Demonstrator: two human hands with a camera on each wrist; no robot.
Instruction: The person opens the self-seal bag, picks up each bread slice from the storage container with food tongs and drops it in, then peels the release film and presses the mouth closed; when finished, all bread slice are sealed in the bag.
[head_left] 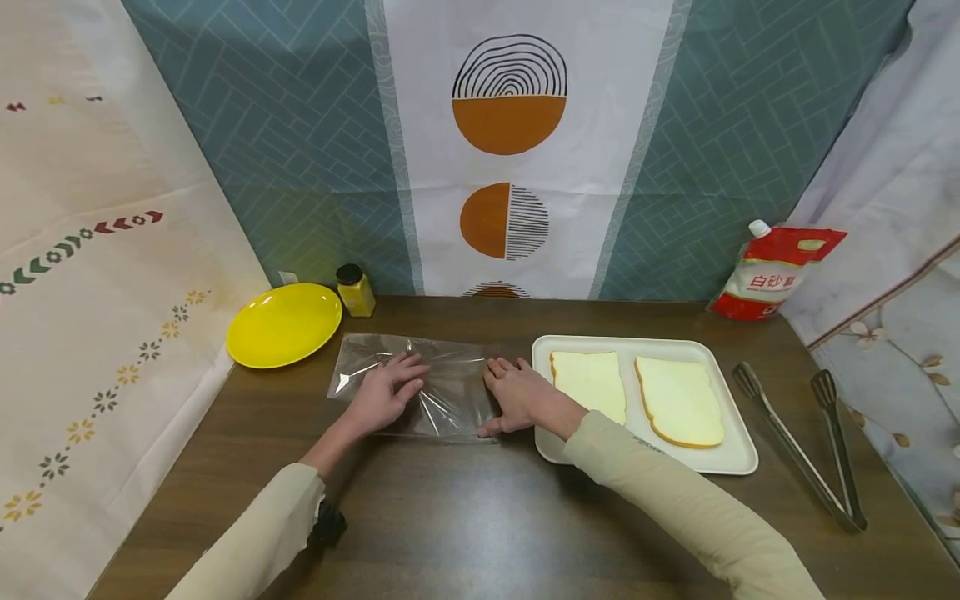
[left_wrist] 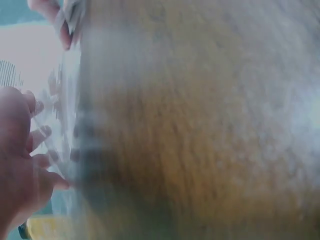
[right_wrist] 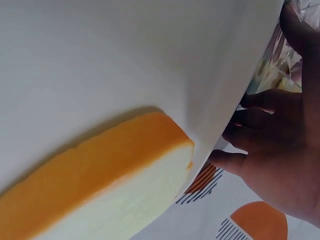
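Patterned cloth [head_left: 510, 167] hangs behind a dark wood tabletop [head_left: 465, 517]. Wrinkled, see-through film [head_left: 453, 383] lies flat on it, left of the tray [head_left: 585, 342] and just beside it; whether it is a sheet or a bag, the glare and blur keep me from saying. On the film rests the left hand [head_left: 384, 394], fingers extended, its grip slack. At the film's right edge is the right hand [head_left: 517, 396], thumb and fingers spread, its grip loose as well. The step in hand seems to be laying out and flattening the film; the next move, I judge, calls for light, even pressure outward, with the edges kept from folding.

In the tray lie two bread slices [head_left: 681, 400], side by side but apart, with the right forearm passing over the tray's near left part. Tongs [head_left: 798, 456] lie spread to its right. Farther out stand a yellow plate [head_left: 285, 325], a jar [head_left: 356, 292] and a red pouch [head_left: 776, 275].
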